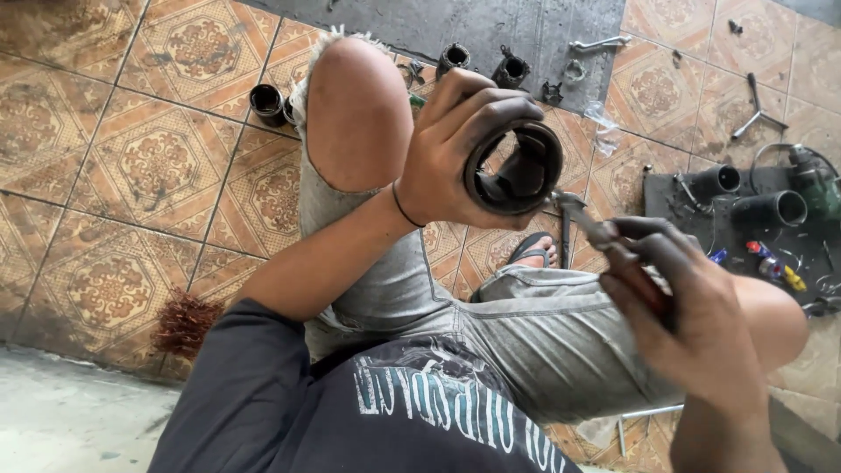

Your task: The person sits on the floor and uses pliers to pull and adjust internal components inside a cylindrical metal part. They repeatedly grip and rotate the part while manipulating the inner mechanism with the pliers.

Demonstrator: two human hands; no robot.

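Note:
My left hand (455, 153) is wrapped around a dark, greasy metal cylinder (517, 171), holding it up with its open end facing me above my knees. My right hand (692, 315) grips a screwdriver-like tool (589, 223) whose metal tip touches the cylinder's lower right rim. Both hands are blackened with grease. I sit on the floor, knees bent, in torn grey shorts and a dark printed shirt.
Similar dark cylinders lie on the tiled floor at the top (453, 58) and left (265, 100), others on a dark mat (775, 208) at right beside a green power tool (815, 180). Wrenches (600, 43) and small parts lie scattered. A rusty wire tuft (184, 322) sits lower left.

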